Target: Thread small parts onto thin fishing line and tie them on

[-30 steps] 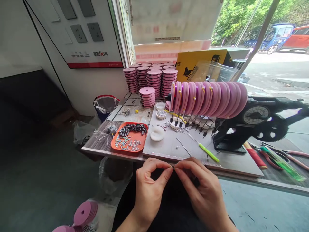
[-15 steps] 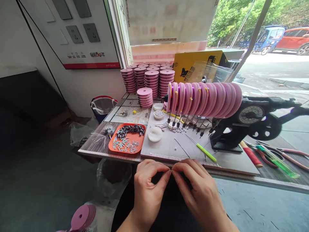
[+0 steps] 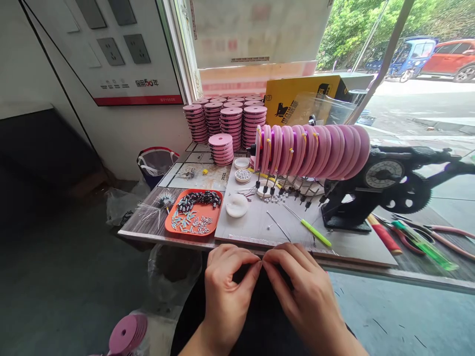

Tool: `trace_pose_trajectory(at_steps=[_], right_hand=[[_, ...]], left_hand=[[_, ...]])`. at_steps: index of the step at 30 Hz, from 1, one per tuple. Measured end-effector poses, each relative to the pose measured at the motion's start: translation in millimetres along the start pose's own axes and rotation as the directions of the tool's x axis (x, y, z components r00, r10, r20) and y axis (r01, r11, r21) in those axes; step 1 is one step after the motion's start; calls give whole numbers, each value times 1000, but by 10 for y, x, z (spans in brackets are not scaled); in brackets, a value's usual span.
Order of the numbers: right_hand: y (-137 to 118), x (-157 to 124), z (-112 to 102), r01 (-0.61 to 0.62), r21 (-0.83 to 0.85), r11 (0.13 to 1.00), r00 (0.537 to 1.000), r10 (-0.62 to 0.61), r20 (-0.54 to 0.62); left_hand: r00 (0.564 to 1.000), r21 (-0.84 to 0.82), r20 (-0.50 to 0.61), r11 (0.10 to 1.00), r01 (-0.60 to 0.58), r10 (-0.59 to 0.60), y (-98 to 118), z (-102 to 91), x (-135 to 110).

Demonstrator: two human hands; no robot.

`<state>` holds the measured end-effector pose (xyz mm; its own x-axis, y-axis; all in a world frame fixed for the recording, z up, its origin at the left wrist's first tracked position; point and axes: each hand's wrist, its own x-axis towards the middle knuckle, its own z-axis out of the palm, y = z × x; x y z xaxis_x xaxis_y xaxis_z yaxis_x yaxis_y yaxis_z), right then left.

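Note:
My left hand and my right hand meet fingertip to fingertip just off the table's front edge. Each one pinches thumb against forefinger; whatever lies between the tips is too small to make out. Beyond them on a pale board lie a yellow-green handled hook tool, a thin metal rod and a round white dish. An orange tray to the left holds black pieces, light-blue tubes and small silver parts. Pink spools sit in a row on a black geared winder, with black-weighted lines hanging below.
Stacks of pink spools stand at the back before a yellow box. Pliers, a red roll and a green clear tube lie at right. More pink discs are low at left.
The view has shifted very slightly, so the table things sit a little further left. Both hands keep the same pinch at the same place.

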<state>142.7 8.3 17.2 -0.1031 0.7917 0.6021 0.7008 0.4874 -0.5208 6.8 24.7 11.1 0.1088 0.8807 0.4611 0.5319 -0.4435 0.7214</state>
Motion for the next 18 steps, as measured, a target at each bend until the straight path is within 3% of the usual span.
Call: trace_pose_trajectory(at_steps=[8, 18], right_hand=[[-7, 12, -1, 14, -20, 1000, 1000, -14, 8], [-12, 14, 1, 26, -47, 999, 1000, -26, 12]], left_hand=[[1000, 25, 9, 1000, -16, 16, -22, 1, -20], [990, 166, -30, 977, -132, 139, 13, -9, 10]])
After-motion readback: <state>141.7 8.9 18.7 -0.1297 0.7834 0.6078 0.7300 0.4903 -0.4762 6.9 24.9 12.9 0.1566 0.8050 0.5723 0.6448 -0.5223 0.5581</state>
